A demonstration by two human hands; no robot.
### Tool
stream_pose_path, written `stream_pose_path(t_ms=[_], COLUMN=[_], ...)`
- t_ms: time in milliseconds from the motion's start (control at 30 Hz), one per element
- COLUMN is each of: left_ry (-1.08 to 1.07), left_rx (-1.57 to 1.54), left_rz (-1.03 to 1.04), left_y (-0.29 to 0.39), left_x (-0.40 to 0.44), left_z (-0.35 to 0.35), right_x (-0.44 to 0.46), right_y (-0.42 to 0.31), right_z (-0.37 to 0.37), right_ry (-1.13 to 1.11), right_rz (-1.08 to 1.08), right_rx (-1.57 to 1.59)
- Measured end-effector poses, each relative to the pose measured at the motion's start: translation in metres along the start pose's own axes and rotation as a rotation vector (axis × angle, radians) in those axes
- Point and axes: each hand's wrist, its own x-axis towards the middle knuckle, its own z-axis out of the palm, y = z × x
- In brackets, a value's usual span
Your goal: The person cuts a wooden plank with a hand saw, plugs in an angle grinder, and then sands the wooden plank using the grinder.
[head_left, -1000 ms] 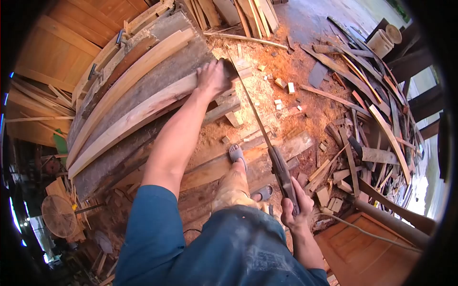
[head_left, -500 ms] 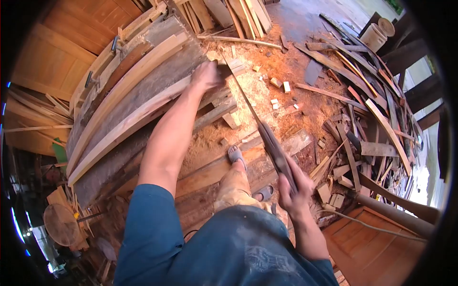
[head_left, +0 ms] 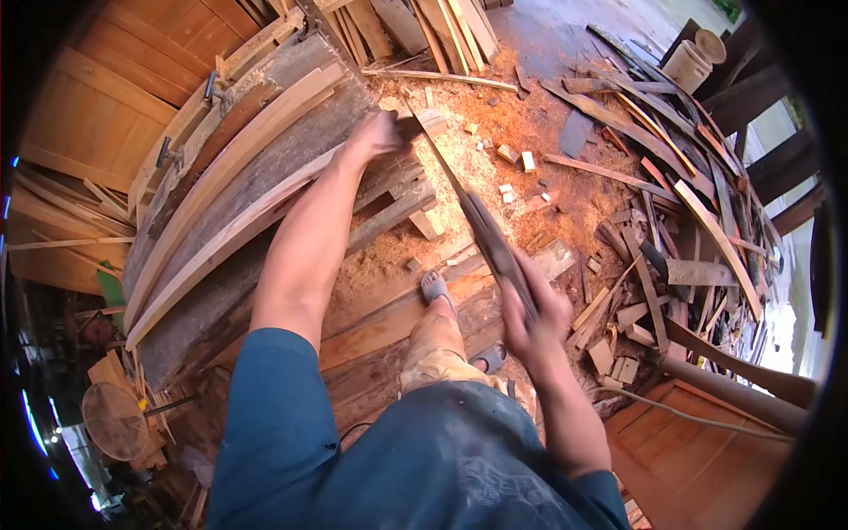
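Observation:
My right hand [head_left: 535,311] is closed around the near end of a long dark saw [head_left: 490,231], seen nearly edge-on. Its thin far end reaches up and left to the sawn end of the curved wooden beam. My left hand [head_left: 374,135] is closed over that end of the pale curved wooden beam [head_left: 238,240], just left of the saw's tip. A dark, blurred patch beside the left fingers hides where saw and wood meet. The beam lies along a grey workbench slab [head_left: 265,146], beside another curved beam [head_left: 231,168].
Sawdust and small wood offcuts [head_left: 528,162] litter the floor ahead. A heap of scrap boards [head_left: 698,256] fills the right side. Clamps [head_left: 164,152] stand at the bench's far left edge. My sandalled foot [head_left: 435,287] is on planks below; a wooden panel [head_left: 707,442] lies lower right.
My right hand has pushed the saw forward and slightly left, towards the beam's end. My left hand stays at about the same place on the beam.

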Motion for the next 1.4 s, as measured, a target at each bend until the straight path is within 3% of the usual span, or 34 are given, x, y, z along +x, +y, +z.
stream_pose_path(t_ms=[100,167,300,367,467,567,633,667,800,967,1033,1100,1167,1233,1300,1400], left_ry=[-0.069,-0.202,-0.104,-0.204,-0.413,-0.362,-0.366,-0.31,0.379,0.238,0.208,0.157,0.186,0.194,0.13,0.182], left_rx=[0.034,0.037,-0.062,-0.011,0.063,0.069,0.21,0.257,0.084,0.154,0.09,0.152,0.139,0.087,0.075,0.128], left_rz=[0.013,-0.083,-0.032,-0.055,-0.038,0.068,0.022,-0.028,-0.06,-0.108,-0.102,-0.137,-0.126,-0.137,-0.178,-0.114], left_y=[-0.012,-0.006,-0.012,-0.013,-0.034,-0.044,-0.035,-0.022,0.008,0.011,-0.013,-0.003,0.008,-0.005,-0.011,-0.039], left_x=[0.009,0.017,0.017,0.023,0.049,0.057,0.059,0.049,-0.006,0.005,0.025,0.023,0.012,0.024,0.027,0.039], left_z=[-0.008,-0.014,-0.014,-0.013,-0.01,-0.014,-0.015,-0.021,0.001,-0.015,-0.011,-0.024,-0.031,-0.018,-0.019,0.007], right_x=[0.032,-0.012,-0.118,-0.08,0.029,0.065,0.065,0.064,0.078,0.062,0.01,-0.057,-0.111,-0.053,0.027,0.096], right_y=[-0.007,0.002,-0.021,-0.016,-0.007,-0.026,-0.009,-0.008,-0.033,-0.027,-0.031,-0.02,-0.026,-0.045,-0.018,-0.041], right_z=[0.029,0.001,-0.085,-0.056,0.022,0.033,0.038,0.035,0.032,0.032,-0.004,-0.053,-0.085,-0.063,0.011,0.044], right_ry=[0.088,0.059,-0.036,-0.007,0.016,0.071,0.115,0.05,0.051,0.022,-0.022,-0.081,-0.11,-0.099,0.023,-0.036], right_rz=[-0.07,-0.068,-0.004,-0.067,0.056,-0.013,-0.103,-0.039,-0.045,-0.05,-0.001,-0.134,0.055,-0.027,-0.074,0.144], right_rx=[0.003,0.017,-0.032,-0.068,0.081,0.037,0.066,0.058,0.13,0.057,0.078,-0.173,-0.042,-0.171,-0.039,0.083])
